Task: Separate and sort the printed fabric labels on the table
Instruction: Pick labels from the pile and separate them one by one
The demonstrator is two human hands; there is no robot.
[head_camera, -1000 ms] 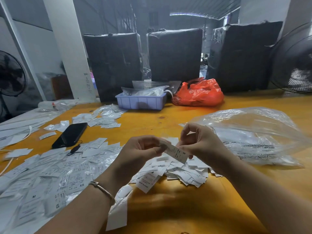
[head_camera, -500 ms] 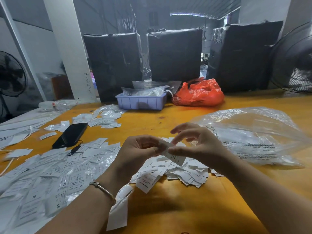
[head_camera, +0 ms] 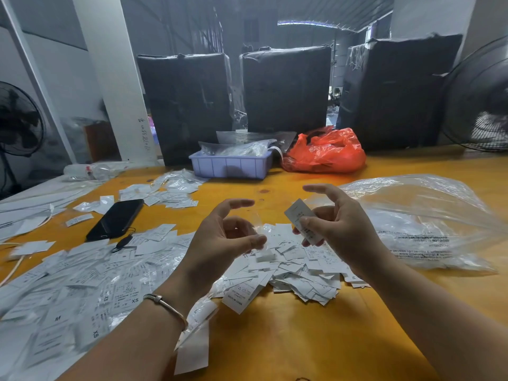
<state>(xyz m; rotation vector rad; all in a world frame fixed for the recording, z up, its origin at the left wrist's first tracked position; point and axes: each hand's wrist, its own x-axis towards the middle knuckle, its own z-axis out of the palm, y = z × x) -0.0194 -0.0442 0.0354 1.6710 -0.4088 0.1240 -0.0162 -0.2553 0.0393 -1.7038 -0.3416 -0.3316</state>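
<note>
My right hand (head_camera: 338,229) pinches one white printed label (head_camera: 298,215) between thumb and fingers, its index finger lifted. My left hand (head_camera: 222,240) is apart from it, to the left. Between its thumb and curled fingers it holds a small clear plastic sleeve (head_camera: 258,225), which shows only faintly. Both hands hover over a heap of loose white labels (head_camera: 297,273) in the middle of the yellow table (head_camera: 302,339). A wide spread of labels in shiny sleeves (head_camera: 82,284), marked XS and M, covers the table's left side.
A black phone (head_camera: 115,220) lies left of the hands. To the right lies a large clear plastic bag (head_camera: 428,224). At the back are a lilac tray (head_camera: 231,166), a red bag (head_camera: 327,152), more labels (head_camera: 167,191), black wrapped boxes and fans.
The hands were together on one label. They have since pulled apart: the right hand has taken the label to the right, and the left keeps the clear sleeve.
</note>
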